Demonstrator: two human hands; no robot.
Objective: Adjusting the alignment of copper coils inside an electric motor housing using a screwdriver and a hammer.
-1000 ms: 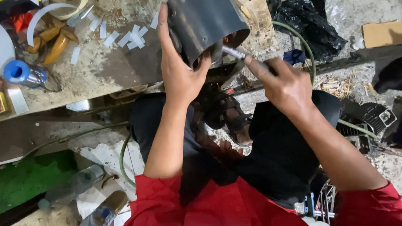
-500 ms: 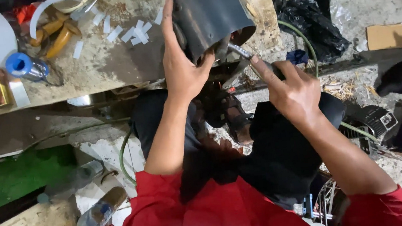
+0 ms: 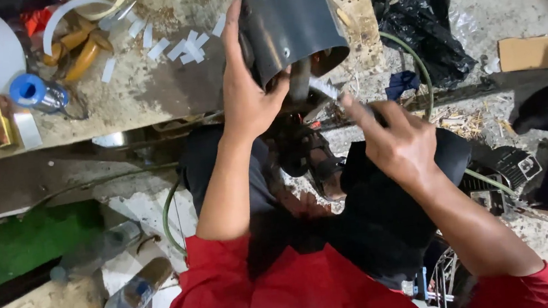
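We see our left hand wrapped around the lower edge of a dark grey pipe section, which sits at twelve o'clock, resting on the worn workbench. Our right hand, at three o'clock of the left, pinches a thin white strip whose tip reaches the pipe's open mouth. Small white cut strips lie at ten o'clock on the bench, near a blue-capped tube. A black plastic bag sits at two o'clock.
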